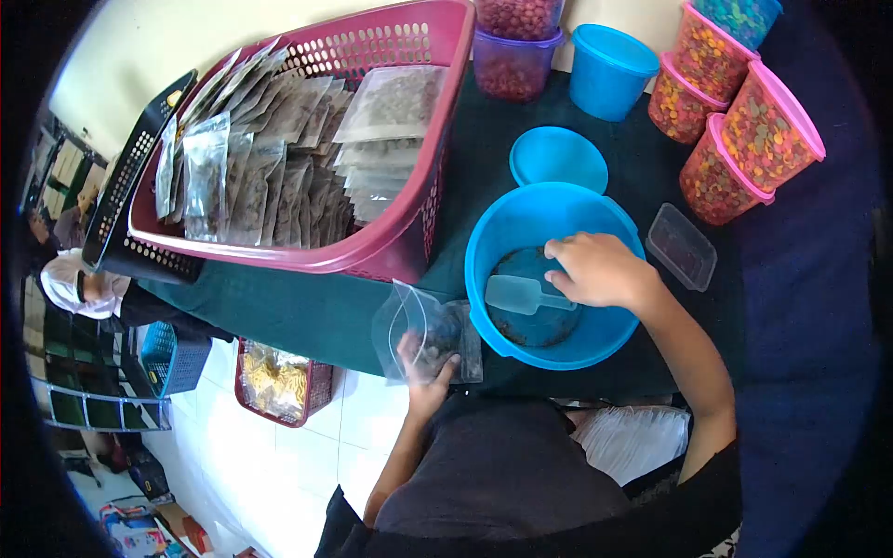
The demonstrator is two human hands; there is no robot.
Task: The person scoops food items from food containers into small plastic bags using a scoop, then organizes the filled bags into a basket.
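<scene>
Head view: left grip (429, 372) clasping a clear bag (443, 325), right grip (600, 270) hovering over a blue tub (551, 212).
The bag is being held just left of the tub, by the table's (302, 312) edge; a scoop (512, 295) is lying inside the tub, below the right grip, whose fingers are hiding whether they're holding anything: I cannot tell.

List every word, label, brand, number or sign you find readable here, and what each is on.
No readable text anywhere in this view.
Clear bag in the left hand: no lettering discernible.
Blue tub and scoop: none seen.
Filled bags in the pink basket: no legible print.
Colourful item at lower left: too small and blurred.
</scene>
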